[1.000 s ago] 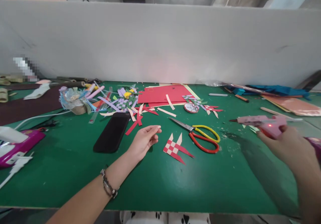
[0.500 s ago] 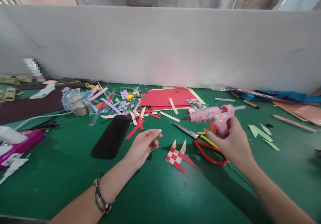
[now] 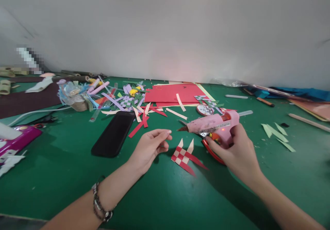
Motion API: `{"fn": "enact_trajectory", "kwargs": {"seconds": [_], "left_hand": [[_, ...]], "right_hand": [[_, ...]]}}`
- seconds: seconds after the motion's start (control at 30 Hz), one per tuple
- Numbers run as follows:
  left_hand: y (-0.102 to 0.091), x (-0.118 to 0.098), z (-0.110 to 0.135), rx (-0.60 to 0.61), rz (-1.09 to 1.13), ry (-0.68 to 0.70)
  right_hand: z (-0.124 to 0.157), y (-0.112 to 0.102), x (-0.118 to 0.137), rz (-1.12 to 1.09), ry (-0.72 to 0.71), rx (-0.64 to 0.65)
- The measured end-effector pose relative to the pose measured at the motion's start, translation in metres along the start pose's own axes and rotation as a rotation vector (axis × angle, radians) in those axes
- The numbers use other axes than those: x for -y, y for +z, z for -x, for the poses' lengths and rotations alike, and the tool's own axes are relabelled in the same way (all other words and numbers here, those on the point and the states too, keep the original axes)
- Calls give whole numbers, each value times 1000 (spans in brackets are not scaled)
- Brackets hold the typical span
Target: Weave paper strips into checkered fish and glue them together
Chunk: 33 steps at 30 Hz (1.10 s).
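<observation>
My right hand (image 3: 238, 146) grips a pink hot glue gun (image 3: 206, 124), its nozzle pointing left and a clear glue stick poking out of its back. Across from the nozzle, my left hand (image 3: 152, 147) is closed in a pinch; whatever lies between thumb and forefinger is too small to make out. A woven red and cream paper fish (image 3: 182, 155) lies flat on the table between the hands, touched by neither. Under the glue gun are scissors with red handles (image 3: 214, 153), partly hidden by the gun and my right hand.
A black phone (image 3: 113, 134) lies left of my left hand. Behind are red paper sheets (image 3: 172, 94), loose paper strips (image 3: 139, 122) and a round tin (image 3: 205, 110). Pale green scraps (image 3: 277, 134) lie at right, a purple device (image 3: 20, 140) at left. A grey partition (image 3: 165, 34) borders the back.
The glue gun has come down and left, its nozzle now nearer my left hand and covering more of the scissors. My left hand keeps its pinch. The view has tilted downward.
</observation>
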<state>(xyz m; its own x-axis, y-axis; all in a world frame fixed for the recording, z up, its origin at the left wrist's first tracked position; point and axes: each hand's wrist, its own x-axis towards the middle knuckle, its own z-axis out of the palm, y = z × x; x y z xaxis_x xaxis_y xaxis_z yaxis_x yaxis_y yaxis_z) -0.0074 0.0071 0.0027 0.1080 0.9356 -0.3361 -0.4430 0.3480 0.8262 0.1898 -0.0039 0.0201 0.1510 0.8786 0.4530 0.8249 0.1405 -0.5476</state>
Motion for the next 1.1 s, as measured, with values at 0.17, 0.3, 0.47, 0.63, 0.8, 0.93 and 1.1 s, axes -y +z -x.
{"fn": "enact_trajectory", "kwargs": {"seconds": [0.17, 0.3, 0.47, 0.63, 0.8, 0.93, 1.1], "left_hand": [[-1, 1, 0, 25, -1, 13], [0, 1, 0, 28, -10, 8], [1, 0, 1, 33, -31, -13], [1, 0, 1, 46, -18, -14], [0, 1, 0, 63, 2, -20], [-1, 2, 0, 65, -6, -22], [-1, 2, 0, 61, 3, -25]], "right_hand": [[1, 1, 0, 2, -2, 12], [2, 2, 1, 10, -18, 26], [3, 3, 1, 10, -22, 27], [2, 2, 2, 6, -33, 14], [3, 2, 2, 43, -46, 6], [3, 2, 1, 64, -52, 3], [3, 2, 1, 72, -52, 6]]}}
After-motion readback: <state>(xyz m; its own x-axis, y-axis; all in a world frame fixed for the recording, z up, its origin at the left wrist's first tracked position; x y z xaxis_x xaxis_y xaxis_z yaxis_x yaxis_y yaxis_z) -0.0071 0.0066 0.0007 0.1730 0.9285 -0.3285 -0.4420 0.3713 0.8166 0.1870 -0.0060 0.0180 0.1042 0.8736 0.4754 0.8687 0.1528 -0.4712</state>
